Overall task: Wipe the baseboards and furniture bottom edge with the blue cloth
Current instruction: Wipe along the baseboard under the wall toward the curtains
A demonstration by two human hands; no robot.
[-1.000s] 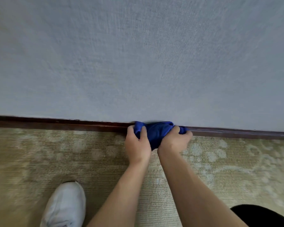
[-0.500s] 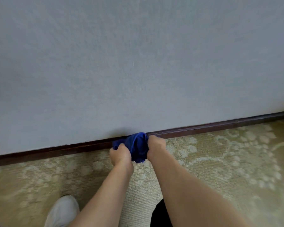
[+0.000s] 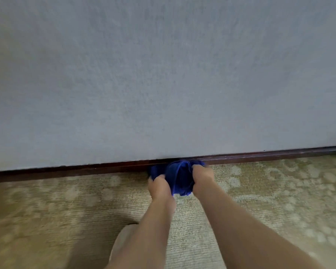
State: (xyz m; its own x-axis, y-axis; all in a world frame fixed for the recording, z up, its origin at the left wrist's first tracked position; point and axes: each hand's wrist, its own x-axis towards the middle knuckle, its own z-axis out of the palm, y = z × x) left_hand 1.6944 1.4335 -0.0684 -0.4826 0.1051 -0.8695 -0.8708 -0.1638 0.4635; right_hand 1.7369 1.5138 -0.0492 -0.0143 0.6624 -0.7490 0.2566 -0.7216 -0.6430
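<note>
Both hands grip the bunched cloth [image 3: 179, 176] against the baseboard [image 3: 85, 169].

Curled fingers of the left hand [image 3: 160, 188] and right hand [image 3: 202, 178] clench the cloth from either side, pressing it onto the dark baseboard where the grey wall [image 3: 163, 74] meets the patterned carpet [image 3: 56, 210]. Both bare forearms reach forward side by side; a pale shoe [image 3: 122, 241] shows, blurred, under the left arm.
</note>
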